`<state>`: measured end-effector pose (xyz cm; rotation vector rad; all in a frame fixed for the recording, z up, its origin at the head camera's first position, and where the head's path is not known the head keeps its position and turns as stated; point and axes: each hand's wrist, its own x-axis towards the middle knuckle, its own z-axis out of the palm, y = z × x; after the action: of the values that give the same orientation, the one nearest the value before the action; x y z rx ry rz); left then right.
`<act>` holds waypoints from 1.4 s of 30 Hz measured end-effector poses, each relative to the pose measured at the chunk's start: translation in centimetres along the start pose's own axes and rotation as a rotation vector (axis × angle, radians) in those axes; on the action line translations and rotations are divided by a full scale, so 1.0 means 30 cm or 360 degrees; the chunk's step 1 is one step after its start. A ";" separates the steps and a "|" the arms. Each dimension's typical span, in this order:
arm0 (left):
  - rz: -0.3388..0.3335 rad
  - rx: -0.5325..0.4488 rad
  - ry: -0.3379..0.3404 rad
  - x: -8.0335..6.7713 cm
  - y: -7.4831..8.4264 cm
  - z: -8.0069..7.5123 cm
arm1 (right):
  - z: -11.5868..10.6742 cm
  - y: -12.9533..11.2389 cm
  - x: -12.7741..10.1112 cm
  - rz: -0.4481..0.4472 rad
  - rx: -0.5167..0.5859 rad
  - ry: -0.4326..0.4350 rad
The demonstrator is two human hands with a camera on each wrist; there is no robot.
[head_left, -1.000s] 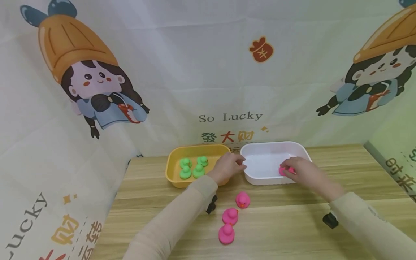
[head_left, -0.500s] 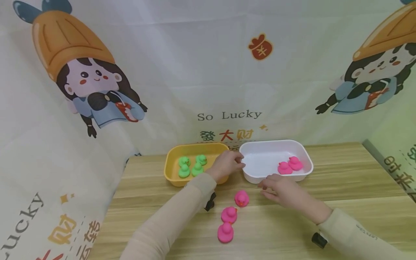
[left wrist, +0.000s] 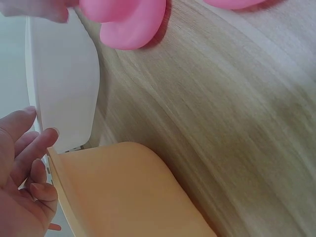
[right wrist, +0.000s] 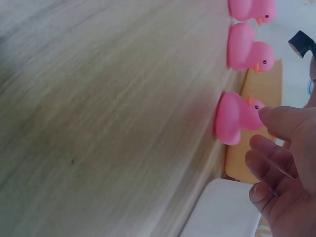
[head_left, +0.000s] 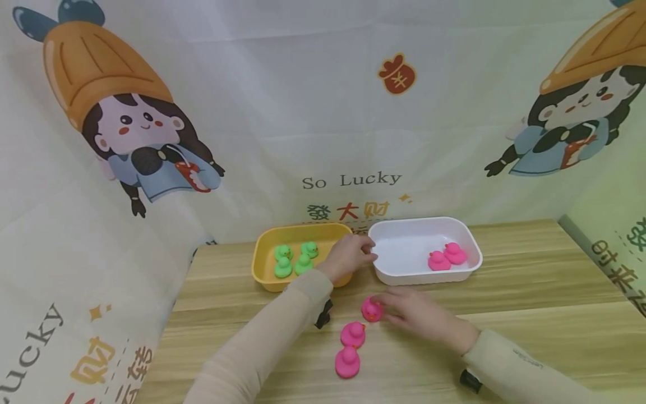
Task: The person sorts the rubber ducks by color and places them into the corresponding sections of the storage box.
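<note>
My right hand reaches over the table to a pink rubber duck. Its fingers are loosely spread at the duck's head; in the right wrist view the thumb is by the beak and the duck stands on the wood. Two more pink ducks stand in a line nearer me. My left hand hovers at the yellow tray's right end, beside the white tray's rim, fingers loosely bent and holding nothing. Whether its fingertips touch a rim I cannot tell. Two pink ducks sit in the white tray.
Several green rubber ducks sit in the yellow tray, left of the white one. Both trays stand at the back of the wooden table, before a printed cloth.
The right hand has let go of a pink duck in the white tray, come out and moved left and down to the nearest pink duck on the table. The left hand stays in place.
</note>
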<state>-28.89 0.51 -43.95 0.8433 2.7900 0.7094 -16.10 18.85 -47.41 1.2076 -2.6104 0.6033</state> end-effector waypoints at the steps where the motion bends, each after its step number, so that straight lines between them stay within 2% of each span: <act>1: 0.0000 0.0002 0.0003 0.000 -0.002 0.001 | 0.007 0.004 0.003 -0.0017 -0.0001 0.0005; 6: -0.0003 0.0010 0.0004 0.001 -0.004 0.003 | 0.022 0.014 0.013 -0.0095 -0.0017 0.0017; 10: -0.0006 0.0004 0.0001 0.001 -0.001 0.001 | 0.023 0.018 0.016 -0.0104 -0.0020 -0.0004; 16: -0.0005 -0.0014 0.0002 0.000 0.001 0.002 | 0.015 0.029 0.017 -0.0036 0.0023 -0.0070; 22: 0.0011 -0.0020 0.0017 -0.004 0.003 0.001 | -0.004 0.035 0.003 0.0001 0.0076 -0.0077; 29: 0.0010 -0.0054 0.0011 -0.006 0.001 -0.001 | -0.020 0.045 -0.025 0.0128 0.0139 -0.0109; 37: 0.0003 -0.0051 0.0013 -0.005 -0.001 0.002 | -0.036 0.051 -0.034 0.0121 0.0228 -0.0151; 42: -0.0006 -0.0067 0.0013 -0.004 0.002 0.004 | -0.082 0.060 -0.042 0.0117 0.0276 -0.0157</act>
<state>-28.74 0.53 -44.04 0.8290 2.7730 0.7695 -16.64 21.84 -46.14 1.2238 -2.7430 0.8189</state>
